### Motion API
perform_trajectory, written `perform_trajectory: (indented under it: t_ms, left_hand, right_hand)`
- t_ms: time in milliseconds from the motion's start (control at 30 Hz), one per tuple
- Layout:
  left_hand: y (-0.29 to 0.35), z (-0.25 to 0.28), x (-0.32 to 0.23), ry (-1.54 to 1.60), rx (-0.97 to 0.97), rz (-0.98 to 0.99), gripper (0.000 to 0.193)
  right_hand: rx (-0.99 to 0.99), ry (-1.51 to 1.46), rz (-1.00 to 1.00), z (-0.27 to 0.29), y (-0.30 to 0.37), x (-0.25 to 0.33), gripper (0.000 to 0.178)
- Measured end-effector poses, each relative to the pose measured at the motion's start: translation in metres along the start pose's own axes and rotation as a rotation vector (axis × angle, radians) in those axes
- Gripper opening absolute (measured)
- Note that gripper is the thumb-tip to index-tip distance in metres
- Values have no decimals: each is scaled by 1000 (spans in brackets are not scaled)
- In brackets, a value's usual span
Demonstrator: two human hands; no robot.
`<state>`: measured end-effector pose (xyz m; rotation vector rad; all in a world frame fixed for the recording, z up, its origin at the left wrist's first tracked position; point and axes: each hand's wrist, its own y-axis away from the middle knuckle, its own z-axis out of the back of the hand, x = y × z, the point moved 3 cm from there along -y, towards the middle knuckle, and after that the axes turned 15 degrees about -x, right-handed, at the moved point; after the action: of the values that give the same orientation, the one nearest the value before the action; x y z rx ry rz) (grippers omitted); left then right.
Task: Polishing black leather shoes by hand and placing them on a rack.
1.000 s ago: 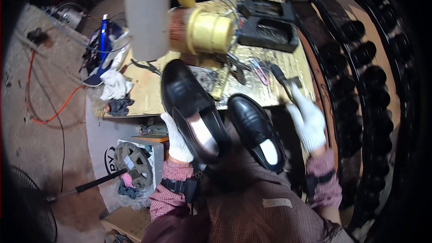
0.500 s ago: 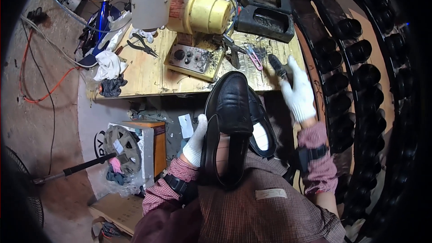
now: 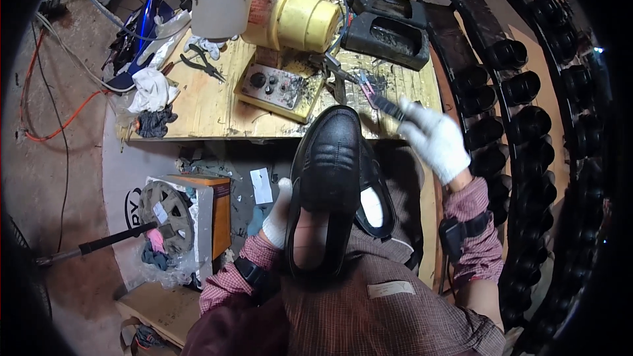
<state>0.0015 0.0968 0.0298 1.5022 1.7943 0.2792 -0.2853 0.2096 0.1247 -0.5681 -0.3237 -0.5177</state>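
Note:
My left hand (image 3: 278,214), in a white knit glove, grips the left side of a black leather loafer (image 3: 330,151). The loafer's toe points away from me and its opening faces up. A second black loafer (image 3: 376,209) with a pale insole lies partly hidden behind it on the right. To the upper right of the shoes, my gloved right hand (image 3: 435,140) is closed on a short dark brush-like tool (image 3: 389,107). That tool's tip points left, close to a pink-handled cutter (image 3: 367,90) on the workbench.
The worn yellow workbench (image 3: 204,115) bears a control box (image 3: 270,87), pliers (image 3: 203,62), a yellow machine (image 3: 297,16) and black trays (image 3: 386,36). Racks of black shoes (image 3: 521,87) stand at right. A box with a grey wheel (image 3: 168,214) sits at lower left.
My right hand has turned, and the dark tool now points left toward the cutter. The held loafer has tilted a little. The whole view has shifted slightly.

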Motion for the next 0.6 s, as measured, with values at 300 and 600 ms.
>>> perform_trajectory:
  t_ms: [300, 600]
  left_hand:
    - [-24, -15, -14, -118, 16, 3, 88]
    - [-9, -23, -25, -79, -74, 22, 85]
  right_hand:
    - [228, 707, -120, -67, -150, -105, 33]
    - [-89, -414, -548, -4, -61, -47, 49]
